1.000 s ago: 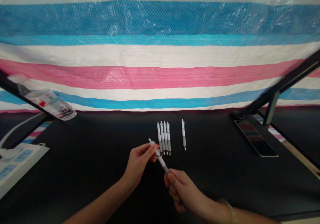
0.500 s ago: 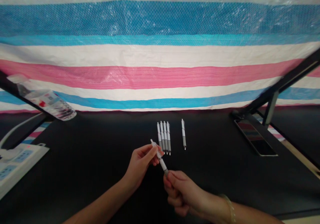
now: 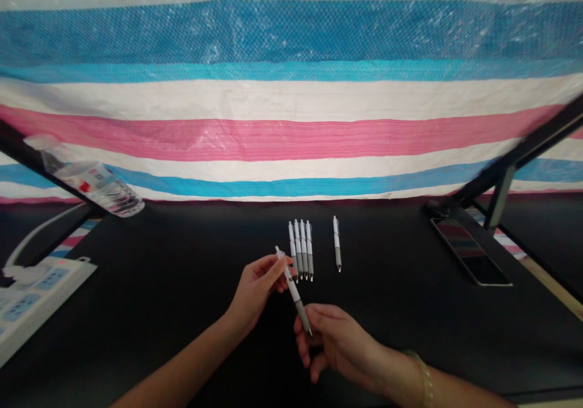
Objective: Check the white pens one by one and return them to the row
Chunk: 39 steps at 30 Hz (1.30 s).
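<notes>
My left hand [image 3: 257, 286] pinches the upper part of a white pen with a grey grip [image 3: 294, 289], holding it tilted with the tip pointing down and right. My right hand [image 3: 334, 344] sits just below the pen's tip, fingers loosened and curled, no longer gripping it. Beyond the hands, several matching pens [image 3: 301, 250] lie side by side on the black table [image 3: 182, 274], tips toward me. One more pen [image 3: 336, 251] lies alone a little to their right.
A clear water bottle [image 3: 91, 180] lies on its side at the far left. A white power strip [image 3: 27, 295] sits at the left edge. A phone [image 3: 471, 250] lies at the right by black frame bars [image 3: 510, 165]. A striped tarp [image 3: 291, 104] hangs behind.
My right hand has let go of the pen's grey end and dropped slightly, fingers opening. My left hand keeps the pen, whose tip now shows free.
</notes>
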### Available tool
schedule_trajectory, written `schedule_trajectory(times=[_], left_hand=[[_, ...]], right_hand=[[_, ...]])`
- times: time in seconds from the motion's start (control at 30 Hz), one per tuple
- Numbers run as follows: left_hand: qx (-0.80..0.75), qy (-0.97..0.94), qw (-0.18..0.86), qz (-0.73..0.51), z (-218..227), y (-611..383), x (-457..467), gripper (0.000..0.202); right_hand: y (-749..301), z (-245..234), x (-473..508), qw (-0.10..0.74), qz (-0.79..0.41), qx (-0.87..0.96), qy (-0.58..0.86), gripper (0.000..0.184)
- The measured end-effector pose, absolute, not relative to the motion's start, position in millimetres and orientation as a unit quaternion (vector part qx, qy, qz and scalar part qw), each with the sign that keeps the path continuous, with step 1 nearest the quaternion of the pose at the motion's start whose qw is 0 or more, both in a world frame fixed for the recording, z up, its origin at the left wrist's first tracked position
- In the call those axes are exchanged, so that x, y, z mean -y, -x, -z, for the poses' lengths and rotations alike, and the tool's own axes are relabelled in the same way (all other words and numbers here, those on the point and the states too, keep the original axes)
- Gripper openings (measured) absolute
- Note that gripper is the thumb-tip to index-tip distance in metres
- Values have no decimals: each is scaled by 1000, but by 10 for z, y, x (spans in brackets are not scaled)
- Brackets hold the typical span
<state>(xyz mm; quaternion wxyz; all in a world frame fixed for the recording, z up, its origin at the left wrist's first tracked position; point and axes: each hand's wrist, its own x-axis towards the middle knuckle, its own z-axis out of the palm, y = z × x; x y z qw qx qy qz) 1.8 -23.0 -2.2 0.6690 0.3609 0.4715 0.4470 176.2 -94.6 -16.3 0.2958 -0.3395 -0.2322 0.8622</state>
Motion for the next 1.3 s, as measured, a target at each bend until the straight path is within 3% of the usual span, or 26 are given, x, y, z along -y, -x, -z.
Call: schedule_trajectory(times=[0.33, 0.47, 0.87, 1.3], left_hand=[[-468, -375, 668, -441, 22, -2, 240, 38], [-472, -376, 661, -446, 21, 8, 226, 39], [-474, -380, 658, -444, 21, 17, 213, 39], [-475, -373, 661, -447, 28, 14, 206, 41]], right_hand=[[-1815, 111, 922, 254, -873, 240, 341, 45], [-1825, 102, 919, 243, -881, 230, 334, 51], [-1849, 86, 919, 243, -875, 241, 342, 42], [-1852, 110, 924, 236, -888, 218, 329, 46]])
